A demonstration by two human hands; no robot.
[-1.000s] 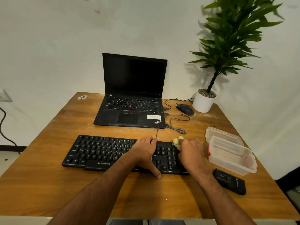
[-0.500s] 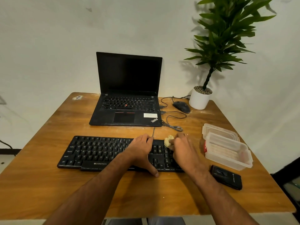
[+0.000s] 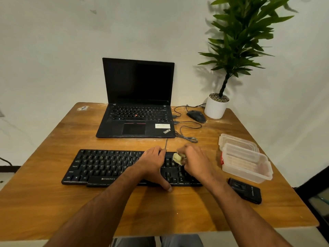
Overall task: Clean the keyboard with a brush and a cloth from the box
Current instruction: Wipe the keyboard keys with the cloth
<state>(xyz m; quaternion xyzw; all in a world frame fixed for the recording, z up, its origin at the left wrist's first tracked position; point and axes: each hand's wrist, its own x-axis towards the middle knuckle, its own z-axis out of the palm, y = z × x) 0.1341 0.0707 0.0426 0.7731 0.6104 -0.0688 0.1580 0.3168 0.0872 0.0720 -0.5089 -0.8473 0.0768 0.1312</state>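
A black keyboard (image 3: 110, 166) lies across the middle of the wooden table (image 3: 53, 202). My left hand (image 3: 153, 164) rests flat on its right-centre keys, thumb on the table at the front edge. My right hand (image 3: 194, 161) grips a crumpled yellowish cloth (image 3: 179, 158) and presses it on the keys at the keyboard's right end. A clear plastic box (image 3: 247, 164) stands open to the right of the keyboard, with its lid (image 3: 236, 141) behind it. I see no brush.
An open black laptop (image 3: 137, 107) stands behind the keyboard. A black mouse (image 3: 195, 116) with a coiled cable and a white potted plant (image 3: 216, 107) sit at the back right. A black wallet-like case (image 3: 245, 190) lies near the right front.
My right hand has slid the cloth leftward along the top of the keyboard's right end. My left hand has stayed in place on the keys.
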